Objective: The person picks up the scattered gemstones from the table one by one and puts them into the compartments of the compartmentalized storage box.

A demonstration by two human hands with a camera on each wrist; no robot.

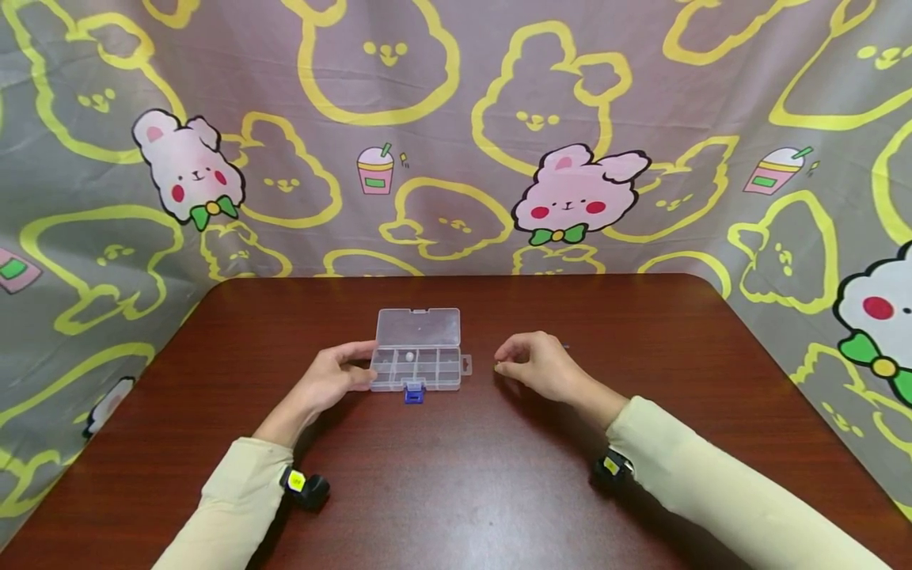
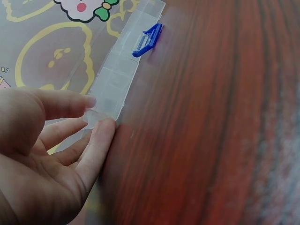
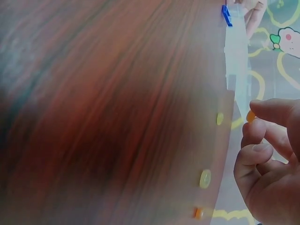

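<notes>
A clear plastic compartment box (image 1: pixel 445 380) stands on the table with its lid raised and a blue latch (image 1: pixel 414 394) hanging at the front. One small white round piece (image 1: pixel 409 357) lies in a back-row compartment. My left hand (image 1: pixel 333 375) grips the box's left end between thumb and fingers. To the right of the box, my right hand (image 1: pixel 543 367) pinches a small orange pill-like piece (image 3: pixel 251 116) between thumb and fingertip, just above the table. Near that hand in the right wrist view lie two pale yellow pieces (image 3: pixel 205 178) and an orange piece (image 3: pixel 199 213).
The brown wooden table (image 1: pixel 463 491) reaches back to a patterned cloth (image 1: pixel 456 142) hanging behind it. A hanging tab (image 1: pixel 466 365) juts from the box's right side. Each wrist carries a small black camera (image 1: pixel 306 487).
</notes>
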